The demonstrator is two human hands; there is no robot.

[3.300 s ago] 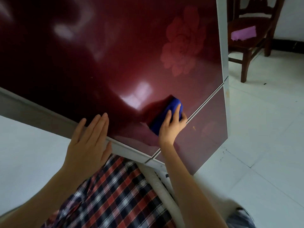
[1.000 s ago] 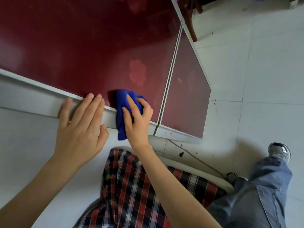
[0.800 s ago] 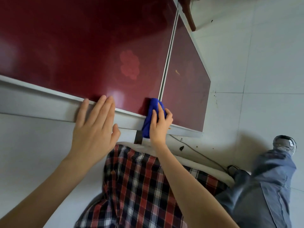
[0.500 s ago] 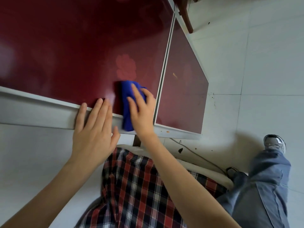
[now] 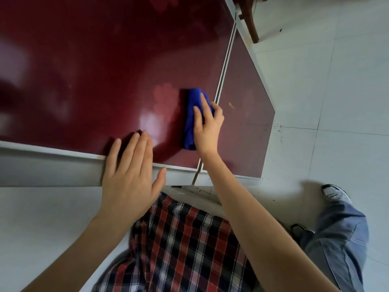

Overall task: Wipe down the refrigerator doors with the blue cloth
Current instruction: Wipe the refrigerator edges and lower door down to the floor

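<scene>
The glossy dark red upper refrigerator door (image 5: 101,66) fills the upper left of the head view, with the lower door (image 5: 244,131) to its right past a thin silver seam. My right hand (image 5: 207,127) presses the folded blue cloth (image 5: 192,116) flat against the upper door, just left of the seam. My left hand (image 5: 130,175) lies flat and spread over the door's silver side edge, fingertips on the red surface, holding nothing.
A pale flower print (image 5: 164,98) sits beside the cloth. The white side panel (image 5: 42,207) of the refrigerator runs below. A wooden chair leg (image 5: 250,24) stands on the white tiled floor (image 5: 336,91) at top right. My checked shirt (image 5: 185,245) and shoe (image 5: 334,193) are below.
My right hand has slid the cloth up the upper door, away from its side edge and slightly toward the seam. My left hand stays flat on the edge.
</scene>
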